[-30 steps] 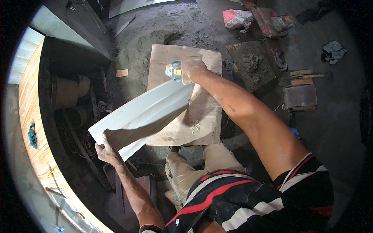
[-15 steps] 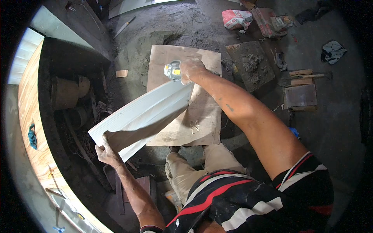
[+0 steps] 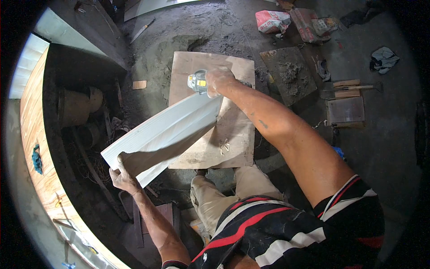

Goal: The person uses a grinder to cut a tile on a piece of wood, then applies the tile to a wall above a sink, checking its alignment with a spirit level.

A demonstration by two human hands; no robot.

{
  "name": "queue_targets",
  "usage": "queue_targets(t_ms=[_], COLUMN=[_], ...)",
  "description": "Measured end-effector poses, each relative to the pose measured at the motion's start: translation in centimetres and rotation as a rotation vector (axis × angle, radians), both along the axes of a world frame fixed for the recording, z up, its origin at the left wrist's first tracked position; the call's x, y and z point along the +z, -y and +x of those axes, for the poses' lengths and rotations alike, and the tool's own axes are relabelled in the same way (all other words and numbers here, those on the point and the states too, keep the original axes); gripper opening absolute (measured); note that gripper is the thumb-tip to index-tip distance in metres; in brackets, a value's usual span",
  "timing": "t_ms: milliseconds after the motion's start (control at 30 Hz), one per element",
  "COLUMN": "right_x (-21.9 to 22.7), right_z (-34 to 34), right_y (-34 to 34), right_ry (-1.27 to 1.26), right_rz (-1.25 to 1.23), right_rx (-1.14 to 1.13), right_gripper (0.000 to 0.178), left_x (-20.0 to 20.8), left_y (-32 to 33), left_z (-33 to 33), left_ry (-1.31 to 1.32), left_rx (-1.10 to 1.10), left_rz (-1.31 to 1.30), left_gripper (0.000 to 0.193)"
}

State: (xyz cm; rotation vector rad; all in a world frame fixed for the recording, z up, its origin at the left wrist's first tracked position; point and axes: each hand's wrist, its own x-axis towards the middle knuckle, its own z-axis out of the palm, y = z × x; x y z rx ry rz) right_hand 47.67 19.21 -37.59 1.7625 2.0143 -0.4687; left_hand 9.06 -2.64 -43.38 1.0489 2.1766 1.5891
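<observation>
A long pale tile [image 3: 168, 134] lies slanted over a wooden board [image 3: 237, 130], its near left end jutting past the board's edge. My left hand [image 3: 124, 175] grips that end, thumb on top and fingers beneath. At the tile's far end, my right hand [image 3: 220, 82] is closed around a grey and yellow power tool [image 3: 197, 82], which looks like an angle grinder. Its head rests at or just above the tile's far corner; the disc is hidden. The shadow of my arm falls across the tile.
A wood-patterned counter [image 3: 38, 130] curves along the left, with buckets [image 3: 74, 107] under it. Cement bags [image 3: 272, 21] lie at the back right. Nearer are a mortar-covered board [image 3: 289, 74] and a float [image 3: 346, 111]. A small tile piece [image 3: 139, 84] lies left of the board.
Almost nothing differs. The tool and my right hand have shifted very slightly left; my left hand keeps its hold on the tile.
</observation>
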Motion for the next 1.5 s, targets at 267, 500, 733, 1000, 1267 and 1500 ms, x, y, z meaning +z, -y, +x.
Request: queue_targets(t_ms=[267,500,733,1000,1267,1500], right_x=[-0.6,0.3,-0.2,-0.5,-0.7,-0.5], right_z=[0.1,-0.1,0.1,-0.1,0.2,-0.1], right_y=[0.0,0.4,0.5,0.5,1.7,1.4], right_ry=[0.001,-0.02,-0.006,-0.029,-0.069,-0.048], right_rz=[0.002,0.008,0.003,0.009,0.055,0.031], right_rx=[0.023,0.002,0.014,-0.055,-0.05,-0.072], right_gripper=[0.042,0.046,0.046,0.046,0.042,0.043], left_x=[0.3,0.5,-0.1,-0.1,-0.3,0.1], left_y=[0.2,0.1,-0.2,-0.1,0.0,0.2], left_z=[-0.1,0.1,-0.4,-0.5,-0.9,-0.8], left_ry=[-0.04,-0.078,-0.11,-0.144,-0.139,-0.193], left_rx=[0.006,0.034,0.04,0.063,0.078,0.09], left_rz=[-0.037,-0.057,0.0,-0.037,-0.069,-0.067], left_gripper=[0.035,0.044,0.048,0.051,0.054,0.053])
